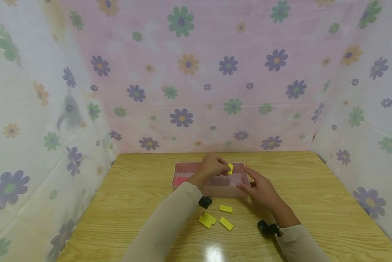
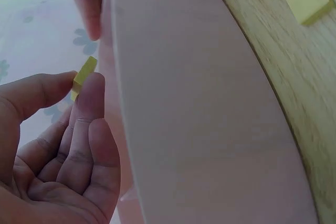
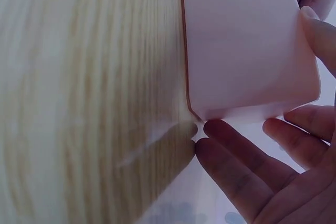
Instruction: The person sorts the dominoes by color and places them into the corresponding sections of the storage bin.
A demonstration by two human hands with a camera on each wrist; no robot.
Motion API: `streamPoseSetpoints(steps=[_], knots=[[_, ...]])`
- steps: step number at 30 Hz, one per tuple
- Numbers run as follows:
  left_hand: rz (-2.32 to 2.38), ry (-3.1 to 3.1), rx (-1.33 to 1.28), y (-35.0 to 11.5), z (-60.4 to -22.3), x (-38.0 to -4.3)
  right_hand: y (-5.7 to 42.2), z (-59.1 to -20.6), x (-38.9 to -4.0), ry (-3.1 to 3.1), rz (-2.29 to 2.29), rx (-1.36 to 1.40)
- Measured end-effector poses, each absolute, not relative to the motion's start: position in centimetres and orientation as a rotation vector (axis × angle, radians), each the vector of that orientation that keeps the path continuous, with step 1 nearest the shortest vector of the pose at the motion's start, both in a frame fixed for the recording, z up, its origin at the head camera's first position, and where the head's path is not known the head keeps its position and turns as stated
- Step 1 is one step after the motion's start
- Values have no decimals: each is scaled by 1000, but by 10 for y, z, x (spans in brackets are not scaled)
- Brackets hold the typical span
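Note:
Over the right compartment of a pink divided box [image 1: 227, 191], my left hand [image 1: 213, 166] pinches a small flat yellow block [image 1: 230, 169] between thumb and fingertips. In the left wrist view, the block [image 2: 84, 78] stands tilted above the box's rim. My right hand [image 1: 264, 189] holds the box's right end, thumb at the front rim and fingers against the end wall. The right wrist view has those fingertips [image 3: 215, 132] touching the wall low down. Several more yellow blocks [image 1: 226, 209] lie on the table before the box, two of them overlapping.
Something bright pink [image 1: 182, 180] lies in the box's left compartment. The box stands near the back of the wooden table [image 1: 134, 203]. Flower-printed cloth [image 1: 212, 94] hangs behind the table and along both sides. Black devices [image 1: 267, 228] are strapped at the wrists.

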State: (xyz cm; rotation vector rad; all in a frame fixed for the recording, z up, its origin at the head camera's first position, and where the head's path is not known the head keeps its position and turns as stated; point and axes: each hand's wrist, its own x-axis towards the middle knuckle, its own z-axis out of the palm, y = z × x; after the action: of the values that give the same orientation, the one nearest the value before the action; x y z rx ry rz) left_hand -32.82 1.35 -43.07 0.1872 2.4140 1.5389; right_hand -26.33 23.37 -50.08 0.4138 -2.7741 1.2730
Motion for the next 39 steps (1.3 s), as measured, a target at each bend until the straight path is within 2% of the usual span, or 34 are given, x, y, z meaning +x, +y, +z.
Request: streamPoseSetpoints(steps=[39], knots=[[1418,2542,45,53,-441,-321,235,-498,-259,-2744,1367,387]])
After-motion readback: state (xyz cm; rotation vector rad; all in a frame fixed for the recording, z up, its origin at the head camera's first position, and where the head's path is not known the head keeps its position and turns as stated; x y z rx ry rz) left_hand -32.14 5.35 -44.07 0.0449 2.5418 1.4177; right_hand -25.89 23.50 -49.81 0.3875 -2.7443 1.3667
